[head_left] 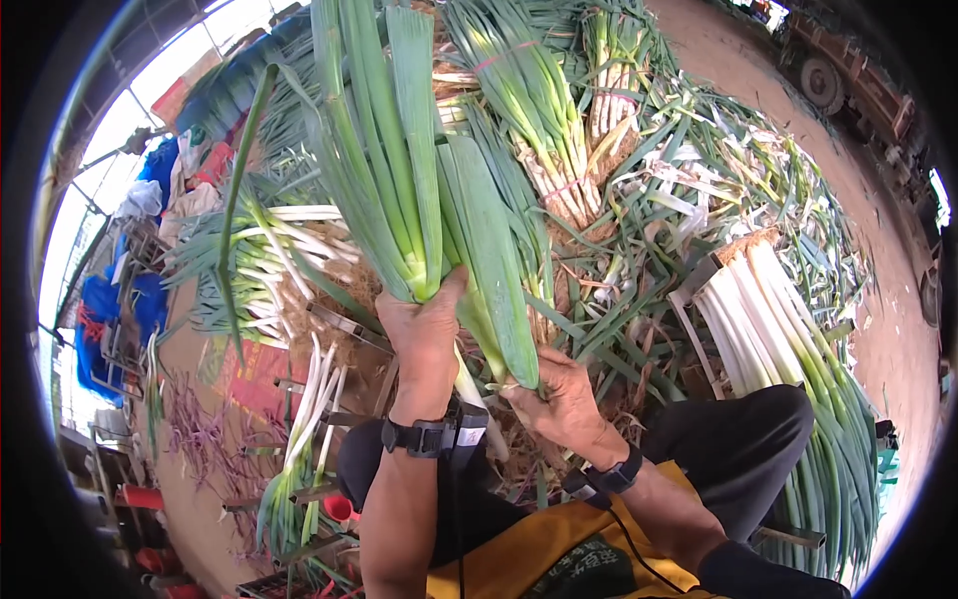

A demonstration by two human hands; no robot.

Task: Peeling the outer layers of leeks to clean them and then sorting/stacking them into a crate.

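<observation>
My left hand (427, 321) is wrapped round the shank of a large leek (394, 190), whose broad green leaves rise away from me. Part of the leek's white stem (467, 379) shows below that hand. To its right, a wide outer leaf (494, 255) bends over and hangs down. My right hand (564, 404) is closed at the lower end of this leaf, thumb and fingers pinching it; the exact grip is partly hidden. Beside my right knee lies a stack of leeks with clean white stems (753, 319), their green tops toward me.
Trimmed leaves (639, 299) cover the ground ahead. Tied leek bundles (529, 110) lie at the back. Loose leeks (289, 250) are piled at the left, and a few more rest on a metal rack (344, 419). Blue plastic bags (105, 309) stand far left; a wheeled vehicle (823, 85) is far right.
</observation>
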